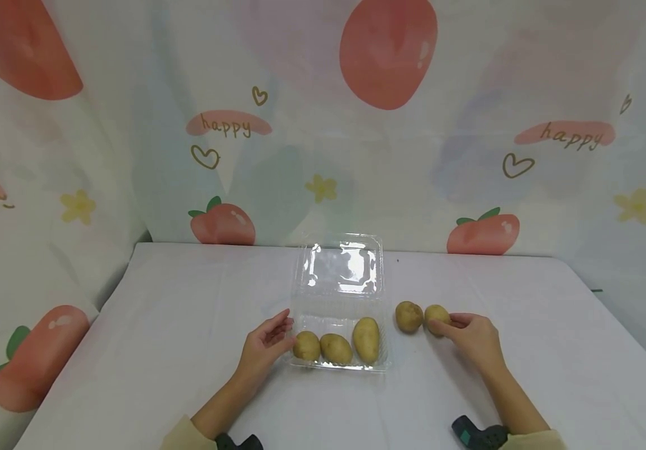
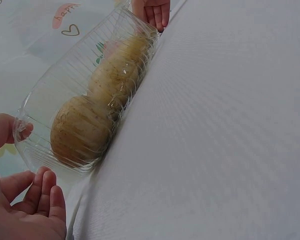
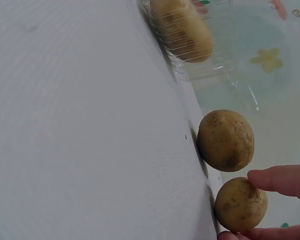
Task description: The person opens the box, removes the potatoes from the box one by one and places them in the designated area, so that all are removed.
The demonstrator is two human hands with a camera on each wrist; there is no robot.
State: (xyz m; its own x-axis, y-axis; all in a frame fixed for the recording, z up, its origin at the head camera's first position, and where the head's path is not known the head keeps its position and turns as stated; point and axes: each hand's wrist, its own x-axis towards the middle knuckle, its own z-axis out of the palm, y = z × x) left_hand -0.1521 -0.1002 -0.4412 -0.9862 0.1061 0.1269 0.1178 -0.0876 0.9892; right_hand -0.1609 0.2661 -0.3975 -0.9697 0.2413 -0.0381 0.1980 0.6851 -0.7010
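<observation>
A clear plastic clamshell box (image 1: 338, 306) stands with its lid (image 1: 341, 269) raised at the back. Along its front lie two rounder potatoes (image 1: 337, 349) and one longer potato (image 1: 366, 340). My left hand (image 1: 268, 340) is at the box's left side, thumb right at the rim, fingers loosely bent outside the wall (image 2: 32, 150). To the right of the box, my right hand (image 1: 473, 337) pinches a small round potato (image 3: 241, 205) between thumb and fingers, low at the tabletop. Just left of it sits another round potato (image 3: 225, 140), which the hand does not hold.
A white cloth (image 1: 188, 300) covers the table. Behind and to the left hangs a backdrop (image 1: 323, 144) printed with fruit, hearts and flowers. Each wrist wears a black device (image 1: 477, 432).
</observation>
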